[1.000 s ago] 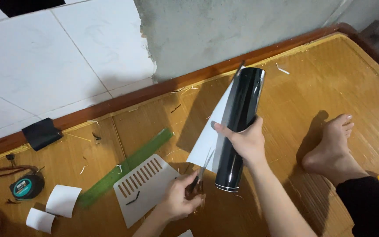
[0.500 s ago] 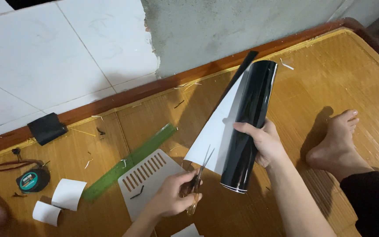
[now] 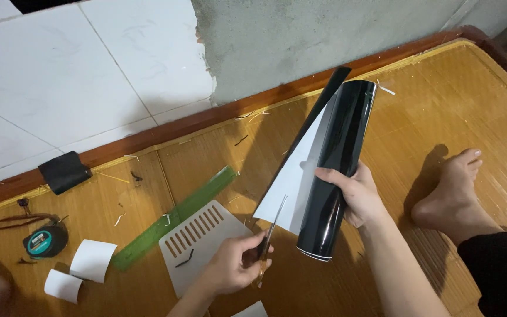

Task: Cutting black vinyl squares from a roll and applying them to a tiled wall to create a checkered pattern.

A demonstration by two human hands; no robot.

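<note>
My right hand [image 3: 352, 194] grips a glossy black roll of film [image 3: 340, 158] around its lower half, held tilted above the bamboo mat [image 3: 459, 111]. A loose flap with a white backing [image 3: 291, 182] hangs off the roll's left side. My left hand [image 3: 233, 265] holds scissors [image 3: 268, 238] by the handles, with the blades pointing up at the lower edge of that white flap. A white slotted plastic scraper [image 3: 198, 238] lies flat just left of my left hand.
A green ruler [image 3: 174, 218] lies diagonally by the scraper. A tape measure [image 3: 43, 240], two curled white paper pieces [image 3: 92, 259], and a small black pouch [image 3: 64, 171] sit at left. My bare foot [image 3: 450, 196] rests at right. A wooden border [image 3: 218, 114] meets white tiles [image 3: 60, 76].
The roll has shifted right and slightly up in my right hand. My left hand has brought the scissors up so the blades meet the white flap's lower edge.
</note>
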